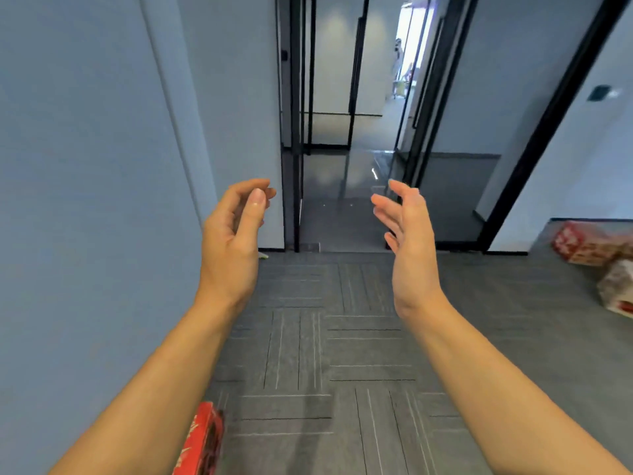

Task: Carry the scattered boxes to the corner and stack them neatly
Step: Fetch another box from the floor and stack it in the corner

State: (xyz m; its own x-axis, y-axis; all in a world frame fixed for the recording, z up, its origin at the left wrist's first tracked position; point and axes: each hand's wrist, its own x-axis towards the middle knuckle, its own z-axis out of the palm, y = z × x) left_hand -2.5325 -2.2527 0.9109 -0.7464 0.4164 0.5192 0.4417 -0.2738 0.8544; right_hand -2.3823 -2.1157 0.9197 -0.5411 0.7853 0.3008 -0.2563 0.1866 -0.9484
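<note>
Empty-handed between loads: the left hand (233, 231) hangs loosely curled, the right hand (407, 231) flat-fingered, neither holding anything. One red box (202, 440) lies on the floor by the blue wall (85, 200); two more boxes (596, 258) wait far right. Best to turn right, squat and grip a box by both sides. Grey carpet tiles (325, 354) meet a glass door (329, 97)

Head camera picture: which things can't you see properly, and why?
All in the head view:
- Red cardboard box near the blue wall: cut off by the bottom edge, and its print is blurred.
- Red-and-white cardboard boxes: cut off by the right edge and blurred, so the count is unclear.
- Pale figure beyond the glass doors: too small and far away.
- Small green object at the wall's foot: too small to identify.
</note>
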